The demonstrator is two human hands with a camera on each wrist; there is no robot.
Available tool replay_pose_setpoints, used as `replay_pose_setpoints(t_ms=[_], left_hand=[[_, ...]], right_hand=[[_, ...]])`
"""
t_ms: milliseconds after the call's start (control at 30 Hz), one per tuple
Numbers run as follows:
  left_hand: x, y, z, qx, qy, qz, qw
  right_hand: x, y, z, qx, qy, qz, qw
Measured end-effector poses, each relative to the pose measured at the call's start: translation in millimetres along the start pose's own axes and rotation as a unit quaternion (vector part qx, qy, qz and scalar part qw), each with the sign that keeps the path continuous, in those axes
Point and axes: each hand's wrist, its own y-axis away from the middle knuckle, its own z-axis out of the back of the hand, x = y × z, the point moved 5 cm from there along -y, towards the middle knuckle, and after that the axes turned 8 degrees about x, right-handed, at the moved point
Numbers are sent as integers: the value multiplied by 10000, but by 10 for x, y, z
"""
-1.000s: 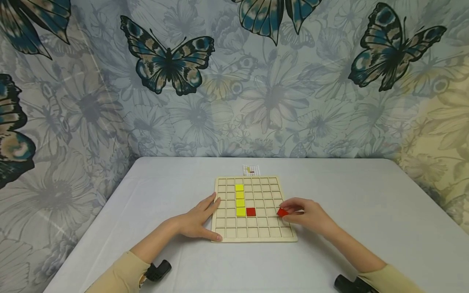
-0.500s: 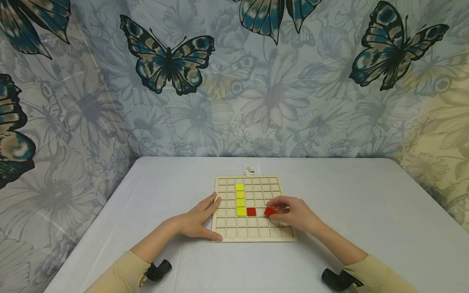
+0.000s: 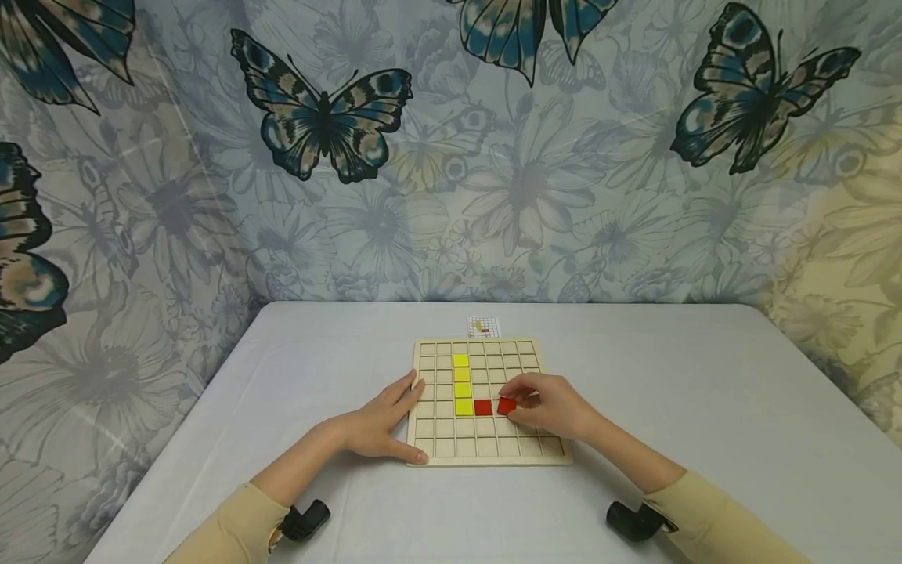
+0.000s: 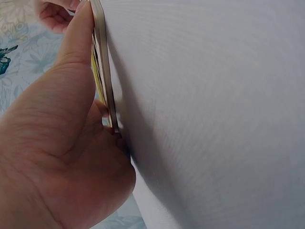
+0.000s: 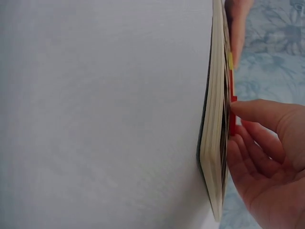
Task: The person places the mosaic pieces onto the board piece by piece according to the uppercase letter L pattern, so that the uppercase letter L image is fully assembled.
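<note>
A wooden grid board (image 3: 444, 448) lies on the table. In one of its columns sits a line of several yellow square tiles (image 3: 462, 389). A red square tile (image 3: 482, 407) fills the cell just right of the nearest yellow one. My right hand (image 3: 553, 406) pinches a second red tile (image 3: 506, 406) between thumb and fingers, slightly tilted, close to the right of the placed red one. In the right wrist view this held red tile (image 5: 233, 117) is seen edge-on at the board's surface. My left hand (image 3: 373, 427) rests with extended fingers along the board's left edge, thumb at the near corner.
A small card (image 3: 483, 327) printed with a coloured grid lies just beyond the board. White cloth covers the table (image 3: 669, 352). Behind stands a wall (image 3: 423, 219) with a butterfly and flower pattern. Black wrist cameras (image 3: 306, 521) sit at both forearms.
My right hand has carried the pinched red tile leftward, from the board's right edge to near the placed red tile. The left hand and the board have stayed put.
</note>
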Motion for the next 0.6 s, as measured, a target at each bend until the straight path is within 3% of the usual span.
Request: replay_pose_setpoints(t_ms=[300,600], left_hand=[[-6,-7,16,-27,59,-8,10000],[0,-4,5,-26,94,39,9999]], right_hand=[[7,-33,-1,118,81,294,9995],[-8,-48,-7,213,50,330,9992]])
